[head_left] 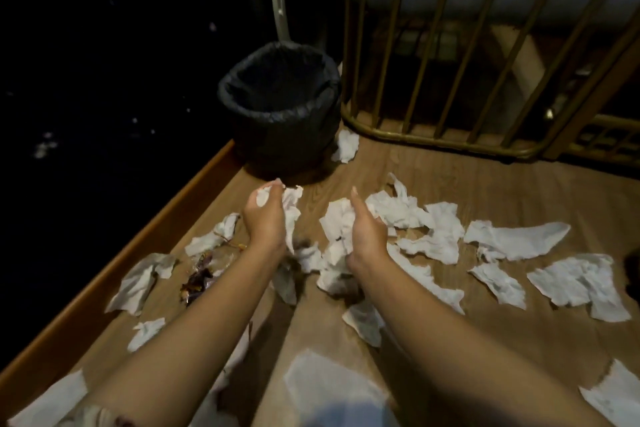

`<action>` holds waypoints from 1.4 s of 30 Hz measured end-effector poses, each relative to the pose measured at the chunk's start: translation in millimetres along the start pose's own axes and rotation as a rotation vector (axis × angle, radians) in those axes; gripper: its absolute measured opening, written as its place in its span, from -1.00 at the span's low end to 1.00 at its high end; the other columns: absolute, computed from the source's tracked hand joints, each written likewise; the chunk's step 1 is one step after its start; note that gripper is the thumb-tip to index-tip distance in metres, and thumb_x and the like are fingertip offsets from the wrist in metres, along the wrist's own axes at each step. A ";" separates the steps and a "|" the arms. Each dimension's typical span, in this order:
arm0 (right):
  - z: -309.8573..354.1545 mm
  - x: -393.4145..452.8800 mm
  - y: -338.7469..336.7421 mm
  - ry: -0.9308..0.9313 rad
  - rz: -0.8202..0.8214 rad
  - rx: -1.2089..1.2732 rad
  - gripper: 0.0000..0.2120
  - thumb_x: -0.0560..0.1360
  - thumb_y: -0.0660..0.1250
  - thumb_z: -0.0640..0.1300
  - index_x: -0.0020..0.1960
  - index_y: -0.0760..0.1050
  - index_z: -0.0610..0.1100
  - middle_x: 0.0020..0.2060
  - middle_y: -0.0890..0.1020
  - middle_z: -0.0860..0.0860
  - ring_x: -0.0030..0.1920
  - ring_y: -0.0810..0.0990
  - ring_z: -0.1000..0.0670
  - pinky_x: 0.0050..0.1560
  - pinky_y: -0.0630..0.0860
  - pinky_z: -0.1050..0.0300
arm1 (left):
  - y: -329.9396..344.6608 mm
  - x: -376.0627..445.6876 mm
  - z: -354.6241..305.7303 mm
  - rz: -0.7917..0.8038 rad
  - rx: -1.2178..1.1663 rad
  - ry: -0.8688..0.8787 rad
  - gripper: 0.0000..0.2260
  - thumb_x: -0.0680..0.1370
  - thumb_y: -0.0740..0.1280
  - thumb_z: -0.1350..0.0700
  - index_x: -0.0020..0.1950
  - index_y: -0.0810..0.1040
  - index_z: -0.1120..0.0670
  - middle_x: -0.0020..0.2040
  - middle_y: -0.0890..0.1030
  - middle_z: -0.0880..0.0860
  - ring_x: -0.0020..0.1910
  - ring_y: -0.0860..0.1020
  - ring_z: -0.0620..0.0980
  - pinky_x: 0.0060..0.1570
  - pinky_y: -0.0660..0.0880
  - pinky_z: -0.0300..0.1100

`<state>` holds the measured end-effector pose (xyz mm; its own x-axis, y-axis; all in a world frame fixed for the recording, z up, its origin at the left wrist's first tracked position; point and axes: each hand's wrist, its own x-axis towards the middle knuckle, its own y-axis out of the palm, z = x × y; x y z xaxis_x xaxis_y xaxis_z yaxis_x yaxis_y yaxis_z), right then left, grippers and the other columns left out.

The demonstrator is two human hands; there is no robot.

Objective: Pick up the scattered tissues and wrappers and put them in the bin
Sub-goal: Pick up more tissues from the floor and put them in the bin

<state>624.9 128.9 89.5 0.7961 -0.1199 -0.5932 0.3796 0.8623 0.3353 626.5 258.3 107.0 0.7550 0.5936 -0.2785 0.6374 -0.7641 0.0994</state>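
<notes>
Several crumpled white tissues (516, 239) lie scattered over the wooden floor (467, 184). A dark shiny wrapper (199, 279) lies at the left among them. My left hand (265, 218) grips a bunch of white tissue (291, 204) that hangs down from its fingers, just in front of the bin. My right hand (365, 236) is raised beside it, thumb up, holding a wad of tissues (337, 229) against its palm. The black bin (282, 107), lined with a dark bag, stands at the far left of the floor, beyond both hands.
A brass-coloured railing (446, 142) with upright bars fences the far side to the right of the bin. A raised wooden edge (145, 236) borders the floor on the left, with darkness beyond. One tissue (346, 146) lies against the bin's right side.
</notes>
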 end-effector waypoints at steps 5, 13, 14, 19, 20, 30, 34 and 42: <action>41.8 90.4 64.9 0.031 0.099 0.133 -0.11 0.10 0.40 0.45 0.30 0.51 -0.02 0.12 0.67 -0.07 0.11 0.64 -0.19 0.24 0.47 -0.22 | 34.9 72.3 -69.2 0.161 -0.319 -0.321 -0.56 0.55 0.26 -0.08 0.37 0.42 0.09 0.37 0.49 0.07 0.28 0.52 0.11 0.05 0.44 -0.09; 156.5 36.3 193.4 0.013 0.258 0.061 -0.15 0.44 -0.09 0.50 0.44 0.33 -0.09 0.38 0.46 -0.16 0.35 0.44 -0.23 0.33 0.38 -0.20 | 88.6 125.3 -179.7 0.356 -0.496 -0.283 -0.42 0.45 0.24 -0.27 0.26 0.57 0.14 0.13 0.66 0.15 0.12 0.62 0.21 0.18 0.48 0.18; 165.1 33.9 200.9 -0.017 0.261 0.033 -0.18 0.49 -0.18 0.45 0.51 0.22 -0.09 0.47 0.33 -0.12 0.45 0.32 -0.20 0.40 0.29 -0.20 | 92.3 128.0 -185.6 0.392 -0.507 -0.279 -0.36 0.44 0.24 -0.29 0.32 0.51 0.15 0.17 0.63 0.15 0.10 0.62 0.20 0.16 0.49 0.17; 192.8 41.5 216.4 0.055 0.212 0.064 -0.05 0.32 -0.07 0.60 0.52 0.16 0.04 0.48 0.29 -0.16 0.41 0.27 -0.37 0.26 0.23 -0.51 | 102.6 142.4 -192.0 0.513 -0.488 -0.279 -0.30 0.42 0.19 -0.43 0.12 0.43 0.20 0.10 0.56 0.23 0.04 0.59 0.23 0.18 0.47 0.20; 195.1 41.8 215.0 0.041 0.204 0.070 -0.06 0.34 -0.05 0.59 0.53 0.14 0.03 0.50 0.25 -0.16 0.43 0.24 -0.38 0.28 0.21 -0.53 | 100.4 144.5 -190.7 0.500 -0.485 -0.292 -0.22 0.34 0.26 -0.46 0.19 0.43 0.20 0.14 0.57 0.24 0.07 0.60 0.26 0.16 0.45 0.29; 182.5 44.7 159.0 0.053 0.337 0.005 -0.44 0.60 0.20 0.10 0.47 0.22 -0.19 0.38 0.36 -0.31 0.31 0.43 -0.35 0.23 0.48 -0.24 | 87.5 112.4 -144.0 0.312 -0.373 -0.223 -0.53 0.61 0.22 -0.12 0.42 0.35 0.12 0.23 0.53 0.12 0.00 0.59 0.07 -0.04 0.54 -0.05; 160.2 38.4 114.2 0.016 0.308 -0.229 -0.71 0.64 0.14 -0.02 0.25 0.43 -0.15 0.17 0.57 -0.16 0.14 0.59 -0.14 -0.07 0.54 0.04 | 90.8 98.0 -96.3 0.303 -0.125 -0.126 -0.76 0.63 0.19 0.04 0.25 0.51 0.05 -0.06 0.61 0.00 -0.12 0.60 -0.09 -0.13 0.49 -0.20; 110.6 25.6 -40.9 -0.215 0.045 -0.599 -0.81 0.61 0.19 -0.12 -0.08 0.53 -0.13 -0.17 0.62 -0.06 -0.28 0.55 0.01 -0.27 0.44 0.14 | 120.2 6.9 23.0 0.430 0.126 -0.196 -0.84 0.62 0.20 0.18 0.14 0.52 0.14 -0.23 0.56 0.04 -0.35 0.49 -0.07 -0.37 0.37 -0.22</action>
<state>681.9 36.1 141.5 0.9057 -0.1193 -0.4068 0.0636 0.9870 -0.1478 704.8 164.8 95.1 0.8947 0.1679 -0.4139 0.2414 -0.9614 0.1317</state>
